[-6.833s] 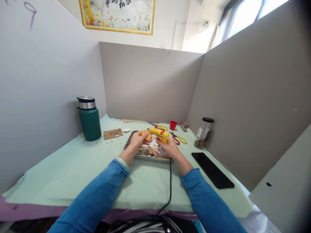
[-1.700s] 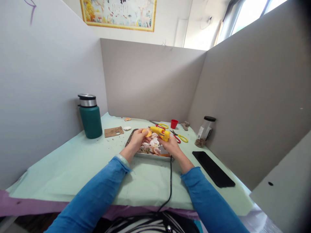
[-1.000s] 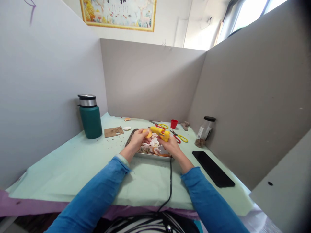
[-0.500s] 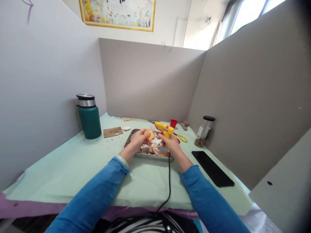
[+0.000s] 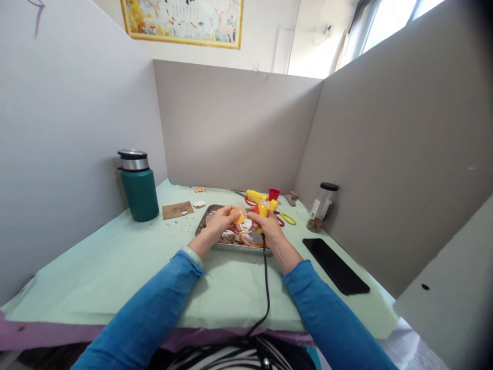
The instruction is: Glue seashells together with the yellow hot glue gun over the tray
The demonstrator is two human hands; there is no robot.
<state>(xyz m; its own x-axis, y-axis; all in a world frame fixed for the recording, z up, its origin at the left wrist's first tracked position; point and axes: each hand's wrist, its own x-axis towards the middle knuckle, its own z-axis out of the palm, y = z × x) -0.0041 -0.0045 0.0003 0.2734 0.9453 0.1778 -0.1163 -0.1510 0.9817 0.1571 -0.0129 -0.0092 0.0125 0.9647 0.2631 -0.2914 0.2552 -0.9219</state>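
Note:
A thin, rounded orange piece (image 5: pixel 239 215), perhaps a shell or a cut-out, is pinched between the fingers and thumb of my left hand (image 5: pixel 216 224). My right hand (image 5: pixel 271 232) wraps around the handle of a yellow hot glue gun (image 5: pixel 265 206), its nozzle end pointing up and left. A black cord runs from the gun down to the front edge. The fingertips of both hands are close together above a metal tray (image 5: pixel 239 248), which contains white, pinkish and orange fragments (image 5: pixel 246 235). My hands partly cover the tray.
At left stand a green bottle (image 5: pixel 139 192) and a brown card (image 5: pixel 177 209). Behind the hands are a red cup (image 5: pixel 273 194) and scissors with yellow-and-red handles (image 5: pixel 287 219). To the right are a clear jar (image 5: pixel 322 206) and a black phone (image 5: pixel 336 266). Grey partitions (image 5: pixel 239 123) enclose the table.
The orange piece has turned slightly and come nearer my right fingers. The glue gun has tilted a little within my right hand's grip. The whole view has shifted slightly.

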